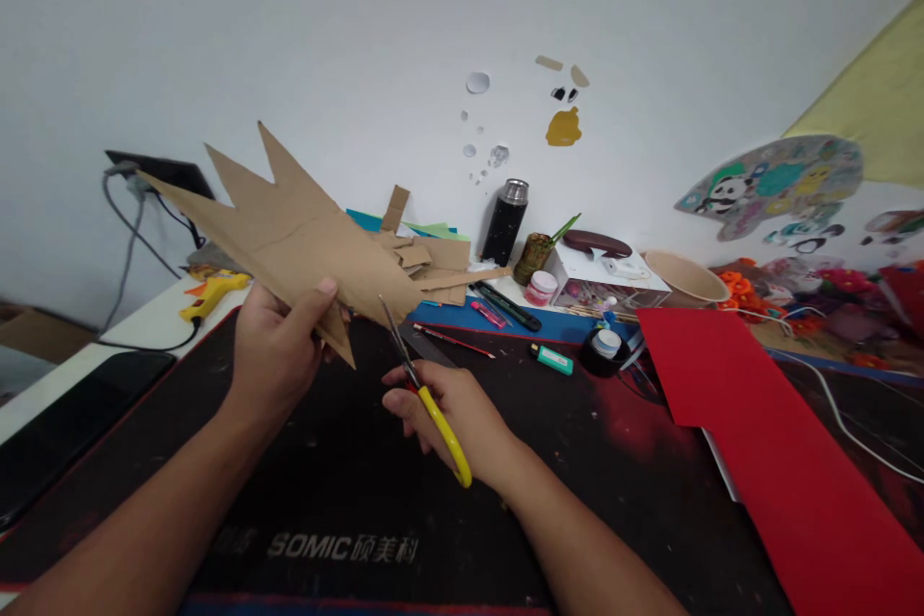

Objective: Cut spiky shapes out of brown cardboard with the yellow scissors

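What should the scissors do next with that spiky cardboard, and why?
Probably a short snip into the lower edge of the spiky cardboard. The right hand holds the yellow-handled scissors with the blade tips at that edge. The left hand grips the cardboard up off the black mat, which steadies it.

I am reading just one marking from here: pale lettering saying SOMIC, followed by three Chinese characters, is showing on the black desk mat covering the tabletop.
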